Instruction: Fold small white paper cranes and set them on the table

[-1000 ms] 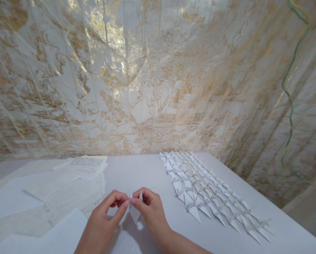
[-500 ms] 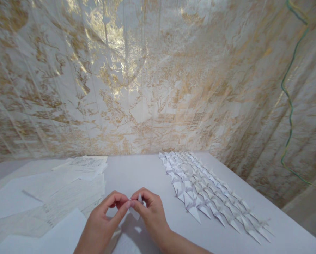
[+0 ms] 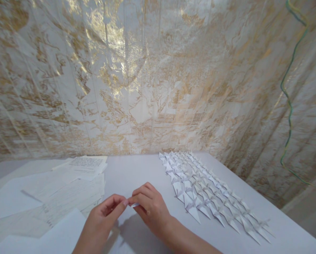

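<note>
Just above the white table point(image 3: 147, 169), my two hands meet fingertip to fingertip around a small folded white paper piece point(image 3: 135, 205). My left hand point(image 3: 105, 215) pinches one end between thumb and index finger. My right hand point(image 3: 151, 208) is closed on the other end, its fingers covering most of the paper, so only a thin white edge shows. To the right of my hands lie rows of folded white paper cranes point(image 3: 200, 190), spread in slanting lines toward the table's right side.
Loose paper sheets point(image 3: 65, 190), some printed, overlap on the left side of the table. A patterned gold and white curtain point(image 3: 147, 77) hangs behind the table. A green-yellow cord point(image 3: 290, 106) dangles at the right.
My right hand has turned, its fingers now folded over the paper. The paper's upright point and lower flap, visible before, are now mostly hidden. My left hand keeps its pinch.
</note>
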`<state>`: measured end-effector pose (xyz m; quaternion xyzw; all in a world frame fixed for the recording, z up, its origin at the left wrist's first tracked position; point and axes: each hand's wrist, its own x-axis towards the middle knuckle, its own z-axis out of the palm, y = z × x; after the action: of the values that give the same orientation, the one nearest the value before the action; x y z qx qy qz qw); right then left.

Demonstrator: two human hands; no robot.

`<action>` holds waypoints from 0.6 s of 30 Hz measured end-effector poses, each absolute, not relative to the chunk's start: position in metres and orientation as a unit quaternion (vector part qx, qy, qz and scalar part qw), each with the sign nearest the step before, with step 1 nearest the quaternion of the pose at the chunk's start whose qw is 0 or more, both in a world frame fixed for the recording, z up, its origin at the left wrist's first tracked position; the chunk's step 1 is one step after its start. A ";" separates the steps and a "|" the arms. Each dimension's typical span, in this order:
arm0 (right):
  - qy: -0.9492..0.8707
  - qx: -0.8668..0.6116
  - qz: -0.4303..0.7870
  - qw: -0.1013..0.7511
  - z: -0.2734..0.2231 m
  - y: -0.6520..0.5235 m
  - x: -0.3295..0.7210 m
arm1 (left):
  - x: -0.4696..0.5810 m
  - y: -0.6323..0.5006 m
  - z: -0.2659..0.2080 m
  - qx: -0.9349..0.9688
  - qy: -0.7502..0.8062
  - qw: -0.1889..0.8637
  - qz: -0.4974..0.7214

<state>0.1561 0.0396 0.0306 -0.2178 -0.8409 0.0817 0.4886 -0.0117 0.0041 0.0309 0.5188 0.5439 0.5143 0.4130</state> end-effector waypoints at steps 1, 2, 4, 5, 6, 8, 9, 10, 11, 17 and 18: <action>-0.843 -0.215 0.077 0.488 0.032 0.040 0.157 | -0.011 0.004 0.032 0.506 0.548 0.423 0.514; -0.843 -0.215 0.078 0.487 0.032 0.040 0.157 | -0.011 0.003 0.034 0.498 0.552 0.435 0.509; -0.839 -0.221 0.095 0.488 0.032 0.040 0.157 | -0.010 0.001 0.037 0.479 0.556 0.466 0.495; -0.835 -0.224 0.107 0.491 0.032 0.040 0.157 | -0.010 0.001 0.039 0.467 0.553 0.487 0.489; -0.829 -0.228 0.120 0.496 0.031 0.039 0.156 | -0.010 0.000 0.040 0.455 0.547 0.509 0.485; -0.814 -0.232 0.143 0.513 0.031 0.038 0.155 | -0.011 0.001 0.042 0.431 0.532 0.546 0.483; -0.806 -0.233 0.155 0.522 0.032 0.037 0.154 | -0.012 0.001 0.042 0.425 0.523 0.560 0.482; -0.799 -0.235 0.166 0.528 0.033 0.035 0.154 | -0.012 0.001 0.043 0.425 0.513 0.572 0.478; -0.792 -0.238 0.178 0.533 0.034 0.034 0.155 | -0.013 0.002 0.045 0.429 0.505 0.580 0.474; -0.768 -0.243 0.237 0.543 0.040 0.028 0.155 | -0.017 0.003 0.058 0.552 0.482 0.513 0.448; -0.761 -0.247 0.250 0.546 0.040 0.028 0.154 | -0.018 0.003 0.059 0.568 0.477 0.496 0.451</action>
<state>0.1544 0.0277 0.0402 -0.2475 -0.7608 0.2496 0.5456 -0.0176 0.0034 0.0592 0.5684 0.4771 0.4511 0.4958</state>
